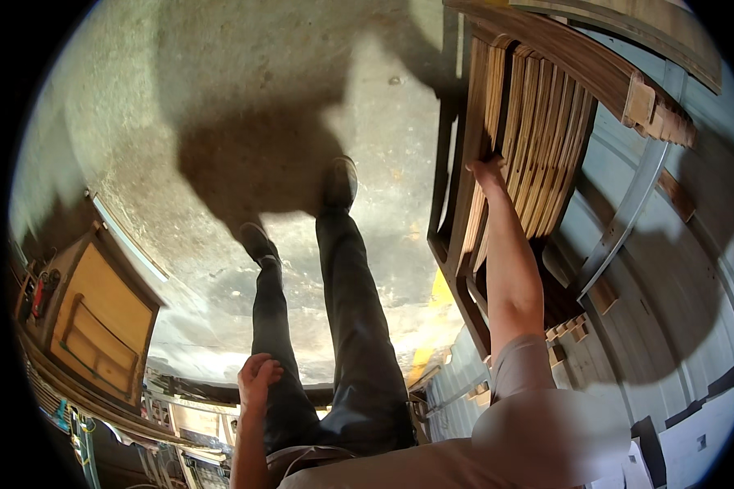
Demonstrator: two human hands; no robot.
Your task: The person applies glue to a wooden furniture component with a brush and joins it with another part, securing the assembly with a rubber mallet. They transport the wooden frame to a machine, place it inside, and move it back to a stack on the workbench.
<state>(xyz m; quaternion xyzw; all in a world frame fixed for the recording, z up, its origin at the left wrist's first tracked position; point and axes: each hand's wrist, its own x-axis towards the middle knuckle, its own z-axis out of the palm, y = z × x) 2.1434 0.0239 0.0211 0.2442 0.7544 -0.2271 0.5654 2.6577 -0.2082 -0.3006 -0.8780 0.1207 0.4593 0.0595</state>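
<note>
My right arm stretches out to a row of brown wooden frames [538, 122] standing on edge against the wall on the right. At the near left side of that row, my right hand [489, 173] is closed on the edge of one wooden frame [475, 122]. Its thumb shows on the left, while the other fingers are mostly hidden in the dark gap. Beside my thigh hangs my left hand [258, 376], its fingers loosely bent and slightly apart, with nothing visible in it.
Under my feet lies a concrete floor [302, 65] with a yellow stripe [432, 314]. On the left stands a wooden cabinet [98, 326] with red-handled tools [39, 293] on top. A grey metal wall [628, 326] with a metal bracket [628, 220] rises on the right.
</note>
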